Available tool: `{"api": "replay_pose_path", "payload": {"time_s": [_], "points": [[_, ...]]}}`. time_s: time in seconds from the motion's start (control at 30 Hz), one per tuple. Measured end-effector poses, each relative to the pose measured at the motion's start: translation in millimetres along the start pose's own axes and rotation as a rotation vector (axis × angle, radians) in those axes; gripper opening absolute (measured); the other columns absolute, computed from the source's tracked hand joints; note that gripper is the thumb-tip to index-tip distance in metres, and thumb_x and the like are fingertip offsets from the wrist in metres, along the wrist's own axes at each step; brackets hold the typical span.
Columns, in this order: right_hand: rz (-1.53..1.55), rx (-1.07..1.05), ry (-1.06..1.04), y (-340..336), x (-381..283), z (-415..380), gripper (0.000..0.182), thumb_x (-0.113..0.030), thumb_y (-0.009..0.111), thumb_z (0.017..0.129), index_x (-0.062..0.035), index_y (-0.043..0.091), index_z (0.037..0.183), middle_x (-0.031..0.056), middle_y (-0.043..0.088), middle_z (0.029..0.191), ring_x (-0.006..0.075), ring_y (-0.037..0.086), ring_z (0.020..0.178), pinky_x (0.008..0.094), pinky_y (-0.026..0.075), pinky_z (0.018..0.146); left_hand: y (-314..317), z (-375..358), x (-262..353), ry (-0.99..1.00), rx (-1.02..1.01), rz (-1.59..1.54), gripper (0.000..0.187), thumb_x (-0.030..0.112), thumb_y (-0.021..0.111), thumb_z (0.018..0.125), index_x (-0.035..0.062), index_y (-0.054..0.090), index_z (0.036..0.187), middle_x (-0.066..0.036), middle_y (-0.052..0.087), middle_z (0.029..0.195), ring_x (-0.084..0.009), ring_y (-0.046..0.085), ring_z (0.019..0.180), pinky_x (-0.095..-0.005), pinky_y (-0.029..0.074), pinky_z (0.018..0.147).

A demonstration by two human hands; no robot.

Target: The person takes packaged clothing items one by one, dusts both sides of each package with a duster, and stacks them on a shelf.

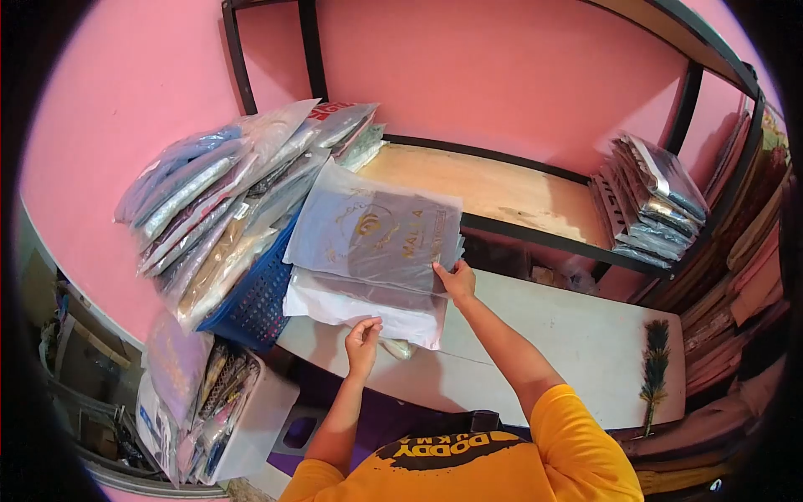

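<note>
A translucent plastic packaging bag [376, 230] with gold print lies over a stack of bags, whose white lower part [351, 311] shows below it. My right hand [456, 280] grips the stack's right edge, thumb on top of the printed bag and the other fingers partly hidden. At the lower edge of the white part is my left hand [363, 345], its fingers closed in a pinch. Whatever thin thing they hold cannot be made out. Part of another clear packet [399, 348] sticks out beneath the stack.
A blue basket [259, 293] at left is heaped with bagged clothes [226, 201]. Below it stands a white bin [255, 418] of packets. Bagged items [657, 201] sit on the shelf [493, 191]. A feathery green sprig [657, 364] lies on the white board [552, 351]. Fabrics [736, 335] hang at right.
</note>
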State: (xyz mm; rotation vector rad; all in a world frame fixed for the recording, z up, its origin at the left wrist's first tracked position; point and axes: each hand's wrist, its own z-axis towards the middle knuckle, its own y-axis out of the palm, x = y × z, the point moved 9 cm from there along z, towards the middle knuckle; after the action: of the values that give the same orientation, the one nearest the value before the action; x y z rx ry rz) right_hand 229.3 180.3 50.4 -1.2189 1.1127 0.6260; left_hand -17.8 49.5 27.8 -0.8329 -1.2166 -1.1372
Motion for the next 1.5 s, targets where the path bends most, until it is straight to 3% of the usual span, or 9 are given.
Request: {"api": "replay_pose_path", "payload": {"time_s": [0.1, 0.17, 0.33, 0.5, 0.7, 1.03, 1.2, 1.33, 1.5], "points": [[-0.071, -0.002, -0.012, 2.7, 0.9, 5.8, 0.040, -0.024, 0.068, 0.064, 0.0027, 0.056, 0.092, 0.0080, 0.059, 0.081, 0.0165, 0.056, 0.072, 0.0259, 0.044, 0.061, 10.2, 13.9, -9.4, -0.088, -0.032, -0.198, 0.022, 0.012, 0.053, 0.081, -0.0013, 0.053, 0.098, -0.008, 0.056, 0.093, -0.0150, 0.054, 0.083, -0.0252, 0.043, 0.077], [0.625, -0.312, 0.096, 36.2, 6.5, 2.1, 0.037, -0.017, 0.067, 0.064, 0.0032, 0.055, 0.092, 0.0074, 0.059, 0.083, 0.0158, 0.055, 0.073, 0.0274, 0.045, 0.062, 19.5, 19.1, -7.2, -0.165, -0.062, -0.315, 0.029, 0.018, 0.054, 0.081, -0.0014, 0.050, 0.103, -0.009, 0.054, 0.097, -0.0178, 0.054, 0.087, -0.0281, 0.042, 0.080], [0.880, -0.608, 0.153, 15.6, -21.8, -108.5, 0.037, -0.007, 0.063, 0.067, 0.0025, 0.050, 0.101, 0.0092, 0.057, 0.091, 0.0174, 0.054, 0.081, 0.0294, 0.044, 0.070, 62.1, 6.8, 12.0, -0.473, -0.104, -0.761, 0.055, 0.040, 0.057, 0.076, 0.0029, 0.039, 0.113, -0.010, 0.048, 0.108, -0.0236, 0.047, 0.100, -0.0372, 0.037, 0.087], [1.089, -0.759, 0.428, -17.5, 45.3, -150.6, 0.046, -0.026, 0.059, 0.076, -0.0019, 0.043, 0.111, 0.0116, 0.051, 0.106, 0.0222, 0.053, 0.088, 0.0368, 0.043, 0.080, 72.3, -10.5, 7.6, -0.384, -0.051, -0.562, 0.044, -0.001, 0.060, 0.069, 0.0078, 0.043, 0.110, -0.007, 0.050, 0.103, -0.0211, 0.048, 0.096, -0.0353, 0.040, 0.082], [1.614, -0.530, 0.658, -103.2, 98.2, -146.1, 0.051, -0.030, 0.058, 0.076, -0.0031, 0.040, 0.115, 0.0136, 0.049, 0.109, 0.0235, 0.052, 0.095, 0.0363, 0.044, 0.082, 121.0, -56.9, 54.2, -0.557, -0.380, -0.565, 0.042, 0.000, 0.062, 0.067, 0.0058, 0.045, 0.105, -0.004, 0.051, 0.096, -0.0168, 0.049, 0.089, -0.0309, 0.040, 0.078], [1.094, -0.123, 0.211, -264.6, 140.3, -156.5, 0.058, 0.000, 0.058, 0.070, -0.0058, 0.035, 0.123, 0.0093, 0.049, 0.112, 0.0211, 0.048, 0.102, 0.0326, 0.037, 0.088, 254.0, -94.2, 42.9, -0.703, -0.793, -0.346, 0.048, 0.004, 0.063, 0.066, 0.0040, 0.043, 0.109, -0.008, 0.053, 0.097, -0.0195, 0.052, 0.090, -0.0340, 0.042, 0.080], [0.920, 0.120, -0.082, -358.2, 160.7, -169.8, 0.054, -0.001, 0.058, 0.072, -0.0021, 0.037, 0.121, 0.0075, 0.049, 0.113, 0.0172, 0.046, 0.103, 0.0297, 0.036, 0.087, 335.7, -113.2, 31.4, -0.445, -1.075, -0.178, 0.050, 0.005, 0.063, 0.068, 0.0047, 0.042, 0.113, -0.004, 0.051, 0.105, -0.0151, 0.048, 0.097, -0.0311, 0.039, 0.085], [0.840, 0.164, 0.005, -383.9, 241.8, -187.1, 0.052, -0.001, 0.059, 0.073, -0.0007, 0.037, 0.120, 0.0065, 0.050, 0.110, 0.0165, 0.046, 0.102, 0.0283, 0.035, 0.087, 371.8, -149.7, 0.2, -0.402, -1.176, -0.075, 0.054, 0.008, 0.065, 0.069, 0.0047, 0.038, 0.116, -0.007, 0.050, 0.108, -0.0171, 0.047, 0.100, -0.0338, 0.039, 0.086], [0.552, 0.374, 0.471, -394.0, 392.6, -241.1, 0.033, 0.001, 0.061, 0.071, -0.0032, 0.051, 0.102, 0.0042, 0.056, 0.075, 0.0102, 0.055, 0.063, 0.0228, 0.048, 0.052, 339.9, -201.2, -168.7, -0.654, -0.897, 0.125, 0.055, 0.008, 0.066, 0.070, 0.0031, 0.036, 0.116, -0.009, 0.054, 0.096, -0.0150, 0.053, 0.084, -0.0281, 0.044, 0.072]]}}
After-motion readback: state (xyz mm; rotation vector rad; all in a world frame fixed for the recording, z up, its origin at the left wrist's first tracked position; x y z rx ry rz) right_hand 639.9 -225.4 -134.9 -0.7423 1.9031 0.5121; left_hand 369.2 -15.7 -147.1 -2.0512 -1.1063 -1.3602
